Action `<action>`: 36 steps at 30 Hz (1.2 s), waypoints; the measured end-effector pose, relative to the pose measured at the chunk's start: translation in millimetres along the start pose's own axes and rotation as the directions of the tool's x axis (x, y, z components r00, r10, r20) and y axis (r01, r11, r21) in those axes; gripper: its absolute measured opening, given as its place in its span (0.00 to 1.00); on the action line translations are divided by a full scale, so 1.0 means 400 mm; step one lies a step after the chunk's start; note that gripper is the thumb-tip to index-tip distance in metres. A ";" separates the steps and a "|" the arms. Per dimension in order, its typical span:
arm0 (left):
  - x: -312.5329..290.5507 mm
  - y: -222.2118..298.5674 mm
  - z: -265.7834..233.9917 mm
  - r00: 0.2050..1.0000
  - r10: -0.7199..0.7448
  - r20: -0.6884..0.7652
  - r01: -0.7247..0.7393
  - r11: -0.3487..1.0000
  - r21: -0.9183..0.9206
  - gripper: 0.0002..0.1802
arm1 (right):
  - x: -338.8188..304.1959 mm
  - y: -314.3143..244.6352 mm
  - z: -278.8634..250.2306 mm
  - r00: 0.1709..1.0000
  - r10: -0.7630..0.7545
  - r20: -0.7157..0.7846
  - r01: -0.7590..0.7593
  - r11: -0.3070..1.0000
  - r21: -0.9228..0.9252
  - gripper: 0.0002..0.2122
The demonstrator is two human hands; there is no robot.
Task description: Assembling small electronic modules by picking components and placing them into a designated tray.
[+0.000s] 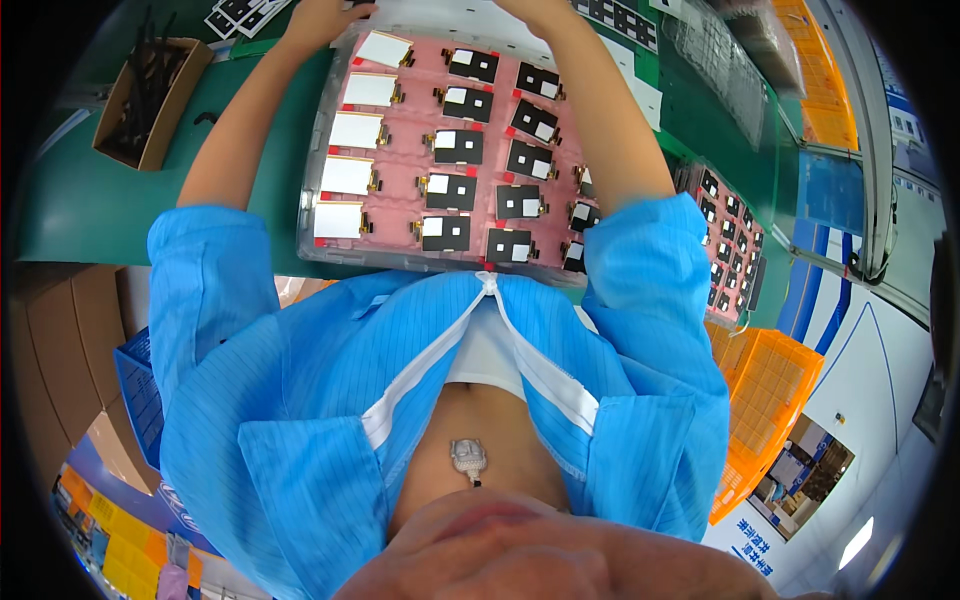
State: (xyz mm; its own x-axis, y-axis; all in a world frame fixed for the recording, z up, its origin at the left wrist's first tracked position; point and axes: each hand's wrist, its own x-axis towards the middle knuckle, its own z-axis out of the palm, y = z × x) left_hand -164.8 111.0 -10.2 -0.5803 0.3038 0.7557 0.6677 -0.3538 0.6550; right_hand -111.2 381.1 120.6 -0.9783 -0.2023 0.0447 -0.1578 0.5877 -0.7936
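Pink-lined, the clear-rimmed tray (308, 195) bears rows of white and black panels (456, 147) on the green surface (90, 222), its near edge beside the person's jacket (300, 340). Left hand (322, 18) and right hand (528, 8) are apart beyond it, their grip impossible to tell. Bare room opens leftward.

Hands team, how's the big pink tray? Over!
Left hand near big pink tray, grip unclear. Right hand mostly cropped. Flat panels on tray; right forearm hides some.

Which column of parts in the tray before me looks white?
The leftmost column: its parts show plain white faces, while visible parts in the other columns show black with white patches.
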 end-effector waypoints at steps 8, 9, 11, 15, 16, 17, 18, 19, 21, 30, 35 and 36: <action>0.188 0.215 0.199 0.834 -0.444 0.326 0.202 0.797 0.569 0.05 | -0.236 0.080 -0.082 0.915 -0.382 -0.132 0.401 0.899 0.176 0.30; 0.187 0.207 0.229 0.806 -0.479 0.348 0.215 0.784 0.582 0.05 | -0.262 0.042 -0.093 0.995 -0.033 -0.089 0.040 0.996 0.083 0.34; 0.200 0.211 0.275 0.760 -0.516 0.395 0.190 0.758 0.624 0.07 | -0.311 0.069 -0.094 0.970 -0.193 -0.150 0.211 0.971 0.114 0.36; 0.204 0.243 0.300 0.715 -0.558 0.420 0.151 0.710 0.687 0.07 | -0.358 0.000 -0.090 0.968 -0.176 -0.178 0.195 0.976 0.098 0.42; 0.205 0.245 0.303 0.715 -0.561 0.417 0.129 0.692 0.710 0.06 | -0.359 -0.015 -0.087 0.985 -0.020 -0.172 0.031 0.998 0.060 0.43; 0.206 0.247 0.306 0.714 -0.564 0.414 0.108 0.673 0.732 0.06 | -0.357 0.013 -0.077 0.987 -0.004 -0.160 0.020 0.995 0.097 0.44; 0.205 0.247 0.307 0.712 -0.566 0.414 0.109 0.672 0.732 0.06 | -0.359 0.003 -0.077 0.987 -0.002 -0.160 0.018 0.995 0.100 0.44; 0.204 0.247 0.308 0.712 -0.570 0.410 0.102 0.662 0.742 0.05 | -0.362 -0.014 -0.078 0.992 0.018 -0.122 -0.007 0.996 0.091 0.45; 0.205 0.247 0.313 0.711 -0.572 0.410 0.093 0.653 0.751 0.05 | -0.361 -0.015 -0.072 0.995 0.041 -0.088 -0.033 0.996 0.082 0.45; 0.176 0.211 0.318 0.906 0.096 0.412 -0.193 0.960 0.203 0.06 | -0.350 -0.002 -0.046 0.988 -0.061 -0.142 0.059 0.998 -0.013 0.44; 0.179 0.235 0.341 0.748 -0.369 0.552 -0.292 0.564 0.773 0.05 | -0.351 0.013 -0.042 0.986 -0.090 -0.144 0.089 0.996 -0.013 0.43; 0.182 0.239 0.344 0.746 -0.370 0.553 -0.292 0.565 0.772 0.05 | -0.352 0.011 -0.042 0.986 -0.089 -0.144 0.088 0.996 -0.012 0.43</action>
State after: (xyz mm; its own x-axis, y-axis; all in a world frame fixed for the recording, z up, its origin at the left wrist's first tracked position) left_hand -79.0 221.0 107.5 -0.4221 0.8470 0.3231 0.9066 0.3941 0.1510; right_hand 23.6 425.5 121.0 -0.9696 -0.1383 0.2021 -0.2447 0.5766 -0.7795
